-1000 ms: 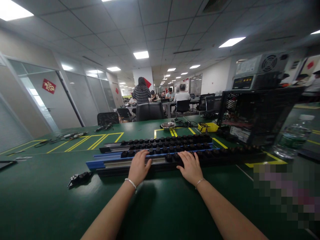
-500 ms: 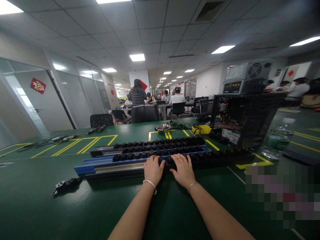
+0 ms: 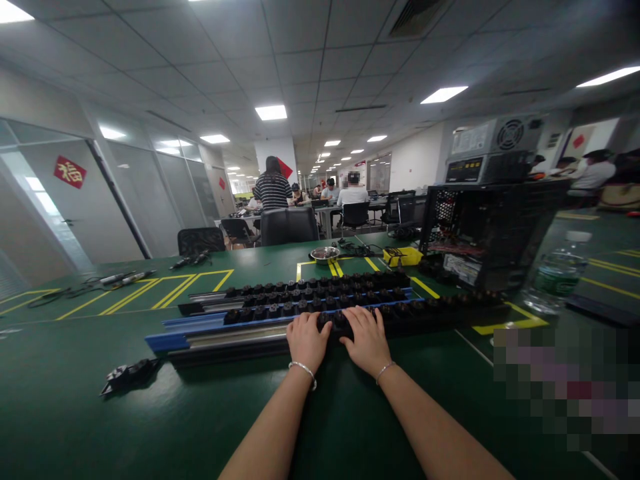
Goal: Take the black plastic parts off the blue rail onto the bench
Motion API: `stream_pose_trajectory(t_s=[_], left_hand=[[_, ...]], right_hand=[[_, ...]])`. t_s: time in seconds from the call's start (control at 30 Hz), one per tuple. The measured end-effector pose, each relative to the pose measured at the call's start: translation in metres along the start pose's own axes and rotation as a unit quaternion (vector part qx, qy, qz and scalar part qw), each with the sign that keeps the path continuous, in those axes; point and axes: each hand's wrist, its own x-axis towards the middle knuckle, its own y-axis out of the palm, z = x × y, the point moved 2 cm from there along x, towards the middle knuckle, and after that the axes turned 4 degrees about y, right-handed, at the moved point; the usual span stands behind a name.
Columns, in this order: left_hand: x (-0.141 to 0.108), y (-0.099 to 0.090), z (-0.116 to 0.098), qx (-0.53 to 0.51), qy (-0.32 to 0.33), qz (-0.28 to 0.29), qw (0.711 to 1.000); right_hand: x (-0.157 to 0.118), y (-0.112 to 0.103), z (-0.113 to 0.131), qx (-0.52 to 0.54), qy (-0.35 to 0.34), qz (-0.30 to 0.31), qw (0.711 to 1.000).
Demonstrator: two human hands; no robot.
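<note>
In the head view, my left hand (image 3: 308,343) curls over the front long rail (image 3: 225,355), thumb on the near side. Just beside it, my right hand (image 3: 367,341) is bent over the same rail in the same way. A small gap parts my thumbs, and round black pieces (image 3: 334,322) set in the rail show there. To the left, the rail's silver channel is bare, while black pieces line its right part. My fingertips are partly hidden behind the rail. Behind lie more rails with blue edges (image 3: 167,343) and rows of black knob-like pieces (image 3: 273,311).
A loose black part (image 3: 127,375) lies at the left. Behind the rails are a metal bowl (image 3: 325,254), a yellow tray (image 3: 403,257) and cables. An open computer case (image 3: 493,233) and a water bottle (image 3: 557,273) stand at the right. People sit at desks farther back.
The view has shifted slightly. Both hands keep the same place on the rail, with no clear movement of the fingers.
</note>
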Motion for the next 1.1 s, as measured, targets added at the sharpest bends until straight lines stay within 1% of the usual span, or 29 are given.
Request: stream_pose_trajectory(t_s=[0.3,0.5,0.73,0.97,1.1], left_hand=[[-0.0009,-0.0019,0.0002,-0.008,0.001,-0.013,1.0],[-0.0006,-0.0025,0.0009,-0.007,-0.009,-0.005,1.0],[-0.002,0.0004,0.0036,-0.009,0.0,-0.021,1.0],[-0.0029,-0.0015,0.0053,0.002,-0.031,-0.003,1.0],[-0.0031,-0.0031,0.0054,0.002,-0.035,0.001,0.999]], right_hand=[[-0.0002,-0.0003,0.0003,-0.001,0.001,0.004,1.0],[-0.0002,-0.0009,0.0006,0.008,0.002,0.003,1.0],[0.0003,-0.0009,0.0003,0.004,0.001,0.006,1.0],[0.0005,0.0013,-0.0006,0.0,-0.001,0.006,1.0],[0.0004,0.0018,-0.001,-0.004,0.001,0.006,1.0]])
